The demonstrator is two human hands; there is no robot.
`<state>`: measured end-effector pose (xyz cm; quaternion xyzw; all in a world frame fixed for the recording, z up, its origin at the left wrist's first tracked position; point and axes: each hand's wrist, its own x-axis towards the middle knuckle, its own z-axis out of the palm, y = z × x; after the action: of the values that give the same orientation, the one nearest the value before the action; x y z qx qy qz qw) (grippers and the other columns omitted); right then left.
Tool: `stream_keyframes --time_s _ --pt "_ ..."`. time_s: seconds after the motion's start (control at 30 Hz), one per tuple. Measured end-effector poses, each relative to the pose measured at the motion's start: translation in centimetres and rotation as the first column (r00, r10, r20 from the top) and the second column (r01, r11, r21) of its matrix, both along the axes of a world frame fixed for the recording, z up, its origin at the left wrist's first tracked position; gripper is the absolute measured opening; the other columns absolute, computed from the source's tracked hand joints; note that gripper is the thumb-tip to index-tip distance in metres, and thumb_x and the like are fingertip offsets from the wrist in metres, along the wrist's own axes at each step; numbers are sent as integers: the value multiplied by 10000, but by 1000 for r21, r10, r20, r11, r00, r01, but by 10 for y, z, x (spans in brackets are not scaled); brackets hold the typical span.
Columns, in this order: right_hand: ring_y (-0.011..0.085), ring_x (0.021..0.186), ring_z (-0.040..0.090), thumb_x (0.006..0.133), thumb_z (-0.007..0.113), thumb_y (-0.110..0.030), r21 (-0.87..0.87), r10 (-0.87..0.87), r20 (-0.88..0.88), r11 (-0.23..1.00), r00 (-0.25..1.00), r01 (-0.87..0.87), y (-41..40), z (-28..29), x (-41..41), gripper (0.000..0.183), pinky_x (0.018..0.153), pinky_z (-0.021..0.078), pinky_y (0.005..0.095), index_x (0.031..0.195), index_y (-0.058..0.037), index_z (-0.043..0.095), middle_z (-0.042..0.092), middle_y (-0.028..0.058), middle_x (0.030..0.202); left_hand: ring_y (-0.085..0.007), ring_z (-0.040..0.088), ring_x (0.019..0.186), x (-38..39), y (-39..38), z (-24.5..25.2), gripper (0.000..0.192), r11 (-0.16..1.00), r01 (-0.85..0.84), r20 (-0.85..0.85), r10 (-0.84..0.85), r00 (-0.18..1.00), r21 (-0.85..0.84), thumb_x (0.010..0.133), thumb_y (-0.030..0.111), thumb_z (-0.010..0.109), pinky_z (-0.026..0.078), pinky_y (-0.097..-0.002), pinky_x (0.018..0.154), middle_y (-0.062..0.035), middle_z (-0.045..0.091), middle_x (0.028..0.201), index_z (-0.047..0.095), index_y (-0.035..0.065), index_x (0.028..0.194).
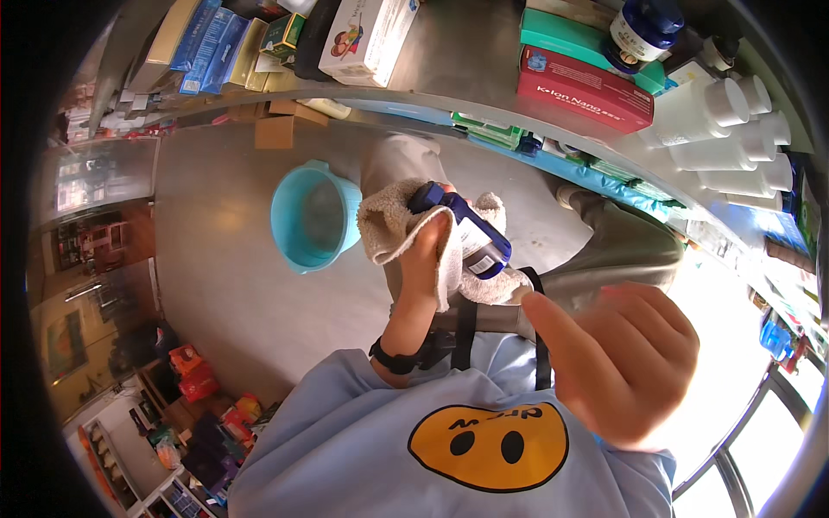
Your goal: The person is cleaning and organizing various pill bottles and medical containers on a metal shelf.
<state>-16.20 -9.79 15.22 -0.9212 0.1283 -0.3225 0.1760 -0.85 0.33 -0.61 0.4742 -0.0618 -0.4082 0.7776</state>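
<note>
My left hand [424, 256] grips a dark blue bottle [495, 256] together with a beige terry cloth [385, 226]. The bottle lies tilted, its dark blue cap [424, 196] at the upper left and a white label with writing facing up. One flap of cloth wraps over my left fingers, and another part hangs below the bottle's base. Closer to the camera and lower right, my right hand [628, 362] has curled fingers. A fingertip of it overlaps the cloth's right end; whether it pinches the cloth cannot be made out.
A light blue plastic bucket [278, 220] stands on the grey floor [227, 259] left of my leg. Ahead, a metal shelf [466, 52] bears boxes, a red carton [583, 87], a blue jar [641, 29] and several white-capped bottles [725, 103]. Packaged goods [194, 375] are at lower left.
</note>
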Motion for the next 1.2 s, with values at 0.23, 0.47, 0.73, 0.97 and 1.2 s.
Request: stream_keyframes --time_s 0.23,0.47,0.73,0.97,1.2 --pt "200 524 527 609 643 73 166 -5 -162 986 987 32 -7 -1 -11 296 539 467 308 893 -5 668 520 46 577 -144 563 872 -1 -1 -3 247 993 105 -14 -104 994 52 894 139 486 465 -275 817 -99 595 979 503 11 1105" --pt "188 599 562 704 706 -84 161 -3 -229 986 973 41 -12 -54 -9 341 569 470 309 1016 -2 593 531 45 634 -202 609 912 -6 -6 10 368 985 69 -247 -107 963 -157 868 245 552 509 -335 809 -151 597 1018 486 45 1170" --pt "230 742 590 647 777 -313 362 -91 -218 917 972 167 11 -80 1 619 598 503 324 1150 -44 538 524 95 877 -249 532 1081 -20 -6 12 660 936 125 -201 -199 959 -330 848 503 562 460 -376 906 -169 499 1187 368 50 1287" --pt "232 656 581 579 830 -316 484 -133 -101 859 986 165 14 -91 -1 669 571 511 330 1114 -12 564 494 96 821 -261 433 1204 -12 -13 10 580 798 337 71 -351 934 -499 923 445 437 375 -403 1008 -127 463 1263 339 34 1320" --pt "232 669 584 658 708 -438 858 -37 182 494 983 -140 11 -96 -17 615 648 457 296 911 107 578 576 151 749 -255 486 1161 -27 27 -21 550 859 342 151 -423 894 381 944 442 377 403 -390 980 -128 481 1268 390 36 1314"
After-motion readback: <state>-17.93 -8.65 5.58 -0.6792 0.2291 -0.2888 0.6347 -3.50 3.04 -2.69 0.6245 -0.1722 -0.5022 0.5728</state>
